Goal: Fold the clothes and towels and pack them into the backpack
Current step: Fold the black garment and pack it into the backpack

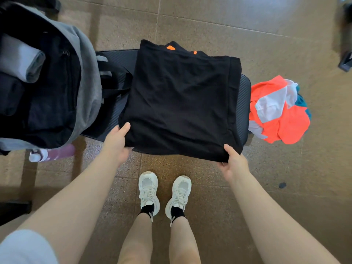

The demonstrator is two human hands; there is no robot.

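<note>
A black garment (181, 100) with small orange patches at its far end lies partly folded across a black padded bench (244, 103). My left hand (117, 141) pinches its near left corner, thumb on top. My right hand (233, 161) pinches the near right corner the same way. At the left the grey backpack (87, 77) stands wide open. Inside it lie a rolled grey cloth (22, 61) and dark folded items.
An unfolded heap of orange, white and teal clothes (278, 111) sits at the bench's right end. A purple and white bottle (51, 154) lies under the backpack's near edge. My feet in white shoes stand on the brown tiled floor (209, 16).
</note>
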